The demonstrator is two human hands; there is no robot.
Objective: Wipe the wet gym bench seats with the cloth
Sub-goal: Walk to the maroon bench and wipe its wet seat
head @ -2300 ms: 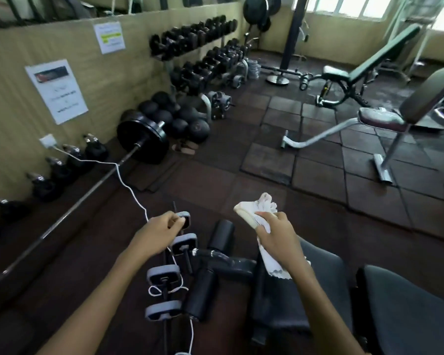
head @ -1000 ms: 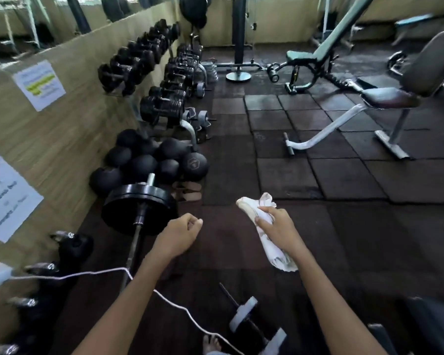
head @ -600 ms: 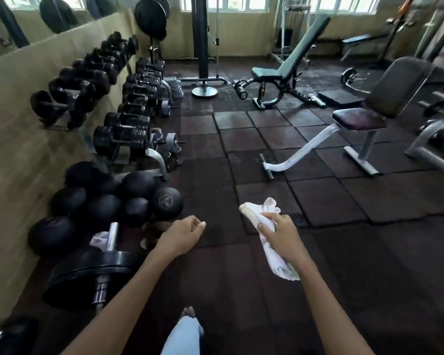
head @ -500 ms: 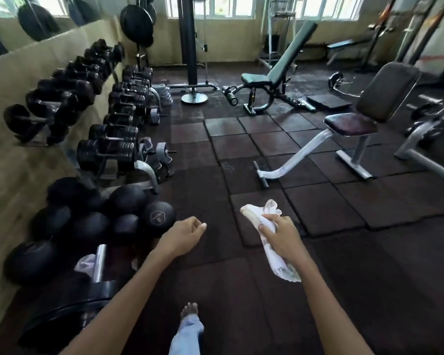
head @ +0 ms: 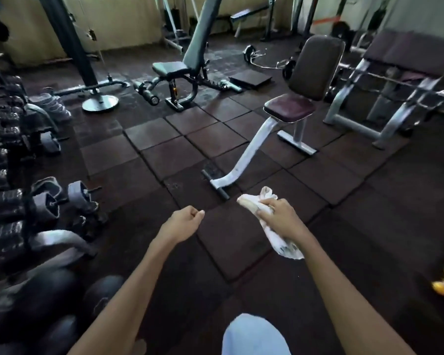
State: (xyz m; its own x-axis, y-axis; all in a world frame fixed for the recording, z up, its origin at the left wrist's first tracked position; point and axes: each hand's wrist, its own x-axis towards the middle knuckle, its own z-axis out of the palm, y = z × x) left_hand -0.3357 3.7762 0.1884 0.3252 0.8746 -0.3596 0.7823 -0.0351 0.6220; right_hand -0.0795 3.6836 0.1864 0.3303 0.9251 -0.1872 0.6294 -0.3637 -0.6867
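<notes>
A crumpled white cloth (head: 284,248) is gripped by the curled fingers of the right hand (head: 280,219). The left hand (head: 182,222) is closed into a fist, and nothing is held in it. The maroon padded bench seat on a white metal frame (head: 289,111) is seen ahead, well apart from the cloth.

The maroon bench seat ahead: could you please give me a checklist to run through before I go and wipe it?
1. Cloth gripped in right hand: ok.
2. Left hand holds nothing: ok.
3. Maroon seat within reach: not ok, it stands well beyond the arms.
4. Seat wet: cannot tell.
5. Walking path: not ok, the bench's foot bar lies in the way.
</notes>
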